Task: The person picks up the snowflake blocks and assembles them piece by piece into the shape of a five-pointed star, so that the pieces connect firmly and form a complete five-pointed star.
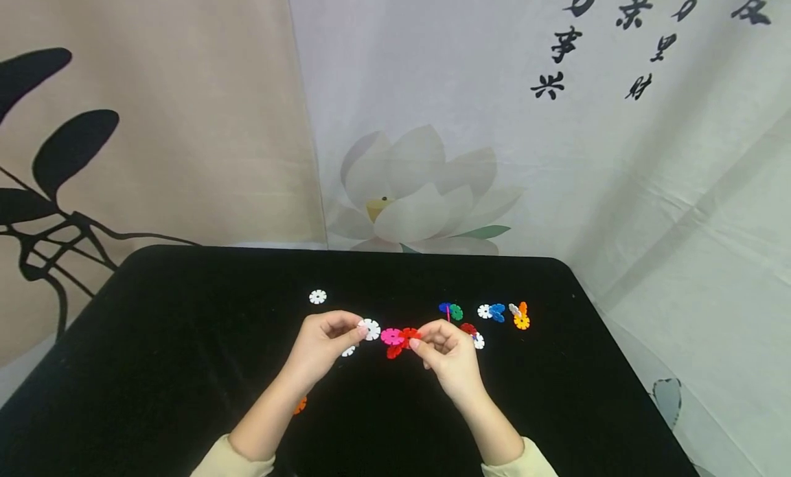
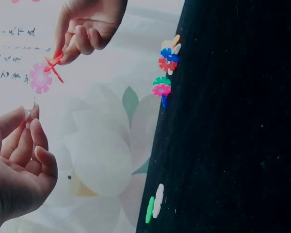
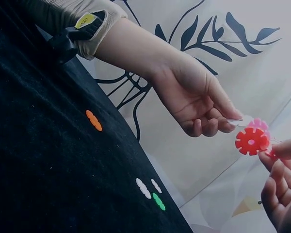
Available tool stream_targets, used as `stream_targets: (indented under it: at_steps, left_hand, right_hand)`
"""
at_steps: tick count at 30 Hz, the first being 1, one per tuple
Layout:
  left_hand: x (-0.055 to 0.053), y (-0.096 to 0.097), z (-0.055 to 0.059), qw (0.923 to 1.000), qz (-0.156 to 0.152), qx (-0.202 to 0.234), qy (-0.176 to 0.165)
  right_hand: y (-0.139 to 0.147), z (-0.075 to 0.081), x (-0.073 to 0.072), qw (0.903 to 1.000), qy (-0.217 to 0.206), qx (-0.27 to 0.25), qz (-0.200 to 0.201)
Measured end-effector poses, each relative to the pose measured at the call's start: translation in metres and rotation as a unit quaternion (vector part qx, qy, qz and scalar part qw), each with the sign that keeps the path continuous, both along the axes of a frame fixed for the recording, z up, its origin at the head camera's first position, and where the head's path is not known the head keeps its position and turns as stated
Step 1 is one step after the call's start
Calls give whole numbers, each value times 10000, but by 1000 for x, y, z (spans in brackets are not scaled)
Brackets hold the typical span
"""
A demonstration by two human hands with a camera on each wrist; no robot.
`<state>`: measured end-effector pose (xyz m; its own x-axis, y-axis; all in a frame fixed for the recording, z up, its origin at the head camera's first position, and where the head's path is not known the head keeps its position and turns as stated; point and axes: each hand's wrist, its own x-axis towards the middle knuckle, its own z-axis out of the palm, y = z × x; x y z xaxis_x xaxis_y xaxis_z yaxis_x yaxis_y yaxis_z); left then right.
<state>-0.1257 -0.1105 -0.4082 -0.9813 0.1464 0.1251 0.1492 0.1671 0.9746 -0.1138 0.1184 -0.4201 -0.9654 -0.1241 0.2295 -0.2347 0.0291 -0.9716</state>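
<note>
Between finger and thumb, my left hand (image 1: 321, 343) pinches a white notched plastic disc (image 1: 371, 329), a snowflake building piece. My right hand (image 1: 450, 359) pinches a red snowflake disc (image 1: 408, 337) linked to a pink disc (image 1: 392, 336); another red disc (image 1: 393, 352) hangs below. In the head view, a small gap parts the white disc from the pink one. Seen from the left wrist, the pink disc (image 2: 40, 78) hovers just above the left fingertips, where the white disc is edge-on. The right wrist view shows the red disc (image 3: 250, 141) face-on, partly covering the pink one.
On the black table (image 1: 185, 326), joined discs lie to the right: a blue-green group (image 1: 456, 312), a white-blue pair (image 1: 496, 312), and an orange-yellow group (image 1: 522, 320). A red-white group (image 1: 478, 340) sits behind the right hand. Loose on the left are white (image 1: 318, 296), orange (image 3: 93, 120) and green (image 3: 158, 201) discs.
</note>
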Motion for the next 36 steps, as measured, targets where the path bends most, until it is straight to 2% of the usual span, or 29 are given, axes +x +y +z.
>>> stream_targets:
  at_steps: [6, 8, 11, 15, 21, 28, 31, 36]
  left_hand:
    - [10, 6, 20, 9997, -53, -121, 192]
    - [9, 7, 17, 9997, -65, -159, 187]
    - [5, 7, 5, 9998, -46, -106, 174]
    - [4, 8, -5, 9995, -19, 31, 317]
    - [9, 15, -7, 9985, 17, 147, 534]
    - [11, 18, -9, 9953, -124, 259, 923]
    - [11, 18, -9, 9932, -126, 251, 1126]
    - [11, 20, -11, 9916, -227, 642, 1104]
  right_hand:
    - [0, 0, 1, 10000, 12, -55, -41]
    - [0, 0, 1, 10000, -10, -20, -32]
    - [-2, 0, 2, 10000, -40, 50, -26]
    - [-3, -1, 3, 9999, -80, 27, -84]
    - [-5, -1, 4, 9998, 115, 123, -50]
    - [-9, 17, 15, 9987, 383, 327, 32]
    - [-9, 9, 12, 9985, 497, 233, 4]
    - [-12, -8, 5, 9970, 757, 41, 161]
